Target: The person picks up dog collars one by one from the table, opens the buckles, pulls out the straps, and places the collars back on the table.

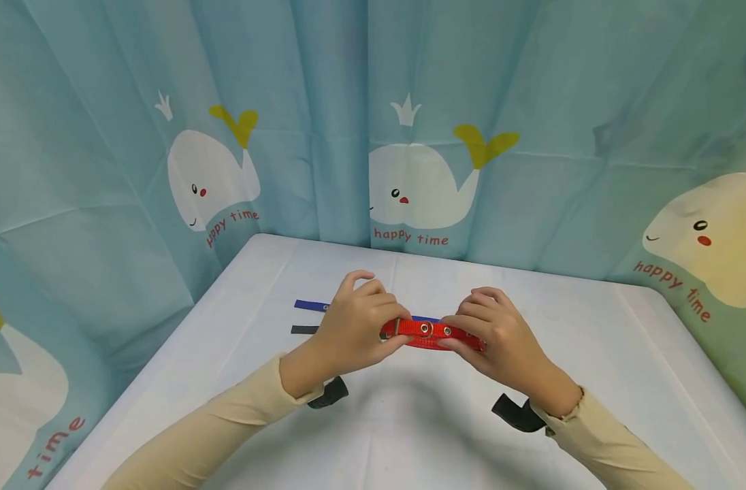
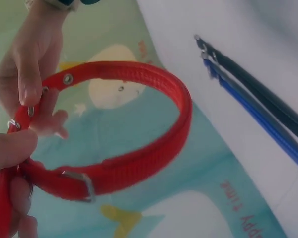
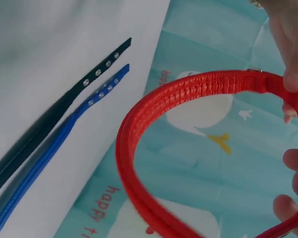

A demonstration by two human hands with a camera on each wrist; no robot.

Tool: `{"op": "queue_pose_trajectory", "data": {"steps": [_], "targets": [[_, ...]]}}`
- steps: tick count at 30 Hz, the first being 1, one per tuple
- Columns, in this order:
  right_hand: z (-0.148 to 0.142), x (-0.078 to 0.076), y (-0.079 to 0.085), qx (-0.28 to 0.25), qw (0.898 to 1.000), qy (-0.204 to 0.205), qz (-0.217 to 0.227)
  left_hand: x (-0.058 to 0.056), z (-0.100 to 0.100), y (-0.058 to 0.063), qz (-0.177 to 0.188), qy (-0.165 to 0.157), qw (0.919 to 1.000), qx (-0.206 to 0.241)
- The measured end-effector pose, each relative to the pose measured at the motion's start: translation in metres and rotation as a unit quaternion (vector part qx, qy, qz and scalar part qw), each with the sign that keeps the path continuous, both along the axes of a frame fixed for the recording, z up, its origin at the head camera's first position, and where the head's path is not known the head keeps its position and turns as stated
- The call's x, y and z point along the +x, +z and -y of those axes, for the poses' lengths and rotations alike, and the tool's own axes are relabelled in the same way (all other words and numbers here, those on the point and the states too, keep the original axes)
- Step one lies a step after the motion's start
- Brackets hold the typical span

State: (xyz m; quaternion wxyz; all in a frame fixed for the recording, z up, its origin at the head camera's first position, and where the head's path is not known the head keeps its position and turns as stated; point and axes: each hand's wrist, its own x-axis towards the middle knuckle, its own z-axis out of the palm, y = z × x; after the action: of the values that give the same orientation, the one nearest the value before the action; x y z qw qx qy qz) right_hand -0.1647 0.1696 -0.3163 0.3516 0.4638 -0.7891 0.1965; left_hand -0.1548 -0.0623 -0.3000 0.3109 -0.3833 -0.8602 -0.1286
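Observation:
A red collar with metal eyelets is bent into a loop and held up above the table. My left hand pinches it between thumb and fingers close to the buckle. On the other side, my right hand pinches the strap by its eyelets. In the left wrist view the loop of the collar stands wide, with a metal keeper on its lower band and the strap passing between the fingers. The right wrist view shows the padded inside of the collar.
On the white table, a blue collar and a dark collar lie side by side, stretched straight, behind the hands. A blue curtain with whale prints hangs along the table's back and sides. Black straps sit at the wrists.

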Motion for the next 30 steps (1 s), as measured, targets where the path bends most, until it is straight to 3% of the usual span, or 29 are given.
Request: {"op": "queue_pose_trajectory", "data": {"steps": [7, 15, 21, 25, 30], "targets": [[0.008, 0.001, 0.002, 0.001, 1.000, 0.016, -0.010, -0.001, -0.005, 0.000, -0.009, -0.008, 0.9999, -0.001], [0.003, 0.001, -0.003, -0.020, 0.999, 0.025, 0.003, 0.000, -0.007, -0.004, 0.027, -0.013, 0.9993, 0.021], [0.010, 0.004, -0.003, -0.043, 0.998, 0.020, 0.037, -0.001, -0.014, -0.005, -0.001, -0.018, 0.9998, 0.004], [0.013, 0.005, -0.002, -0.022, 1.000, 0.006, 0.019, 0.001, -0.016, -0.004, -0.020, -0.015, 0.9996, -0.015], [0.011, 0.006, 0.000, -0.002, 1.000, 0.001, -0.006, 0.002, -0.015, -0.003, -0.006, -0.005, 0.9999, -0.012]]}}
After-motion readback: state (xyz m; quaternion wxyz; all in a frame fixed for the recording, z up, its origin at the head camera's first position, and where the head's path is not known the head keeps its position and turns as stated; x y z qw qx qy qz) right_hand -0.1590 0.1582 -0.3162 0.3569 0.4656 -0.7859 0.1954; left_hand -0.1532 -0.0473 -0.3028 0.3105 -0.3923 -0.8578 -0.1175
